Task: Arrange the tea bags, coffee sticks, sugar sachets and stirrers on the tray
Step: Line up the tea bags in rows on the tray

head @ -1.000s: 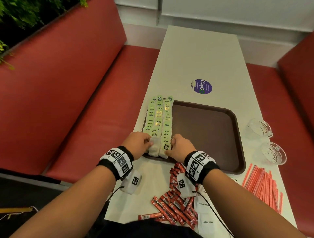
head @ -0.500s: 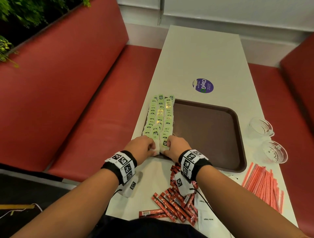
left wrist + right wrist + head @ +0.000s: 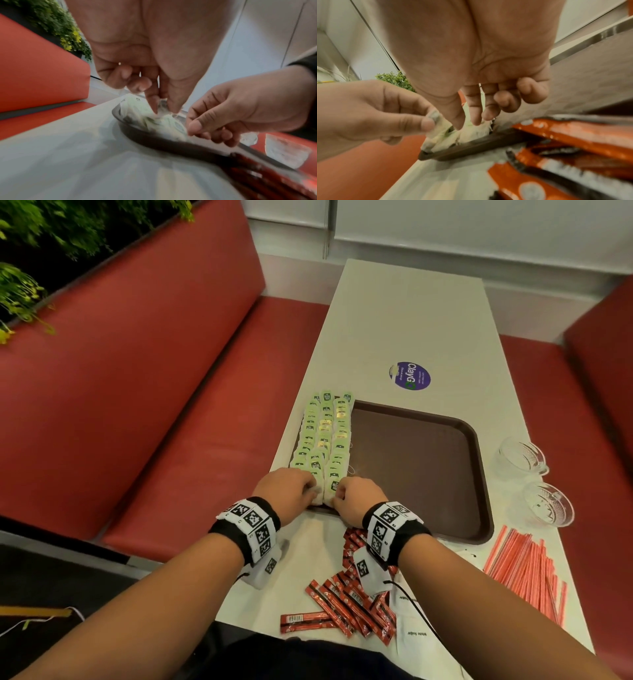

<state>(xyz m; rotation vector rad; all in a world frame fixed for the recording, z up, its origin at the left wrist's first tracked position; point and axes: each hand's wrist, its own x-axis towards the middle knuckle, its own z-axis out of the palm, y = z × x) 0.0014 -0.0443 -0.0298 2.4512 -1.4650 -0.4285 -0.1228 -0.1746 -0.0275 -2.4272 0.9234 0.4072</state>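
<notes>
A brown tray lies on the white table. Rows of green-labelled tea bags fill its left side. My left hand and right hand meet at the near end of these rows, and each pinches the nearest tea bags between thumb and forefinger. In the left wrist view my left hand's fingertips pinch into the pile of tea bags. In the right wrist view my right hand does the same. Red coffee sticks, white sugar sachets and red-striped stirrers lie off the tray.
Two clear glass cups stand at the table's right edge beside the tray. A purple round sticker marks the table beyond it. Red benches run along both sides, and plants sit behind the left one.
My two hands have drawn closer together over the nearest tea bags, hiding more of them. The rest of the table looks the same.
</notes>
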